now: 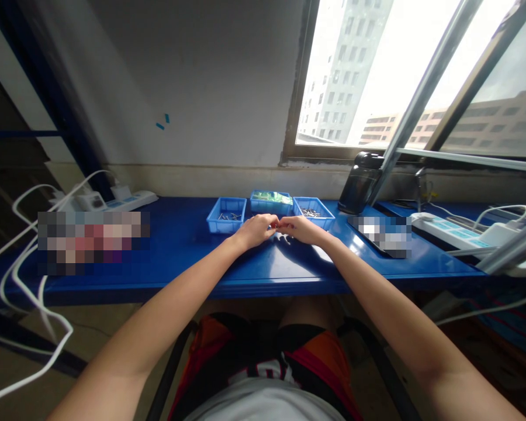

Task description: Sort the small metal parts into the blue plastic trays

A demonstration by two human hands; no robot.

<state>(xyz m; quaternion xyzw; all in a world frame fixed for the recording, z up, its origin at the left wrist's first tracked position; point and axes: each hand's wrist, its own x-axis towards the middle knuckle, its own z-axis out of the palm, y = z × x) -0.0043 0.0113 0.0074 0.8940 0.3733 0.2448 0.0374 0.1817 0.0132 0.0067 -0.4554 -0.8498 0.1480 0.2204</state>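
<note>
My left hand (258,230) and my right hand (301,229) meet over the blue table, their fingertips pinched close together. Whatever lies between the fingers is too small and too covered to name. Just beyond my left hand stands a blue tray (212,225) with a few thin metal pieces, perhaps screws, in it. Behind my right hand is another blue tray (326,223), holding a heap of small metal pieces. Between and behind these two, a third blue tray (267,206) contains a green, shiny plastic packet (272,197).
A black bottle (360,184) stands at the right near the window, with a dark flat device (362,234), partly blurred out, before it. Power strips (453,229) and white cables lie at both sides. A blurred-out patch covers things at the left. The table's front edge (272,286) is near my lap.
</note>
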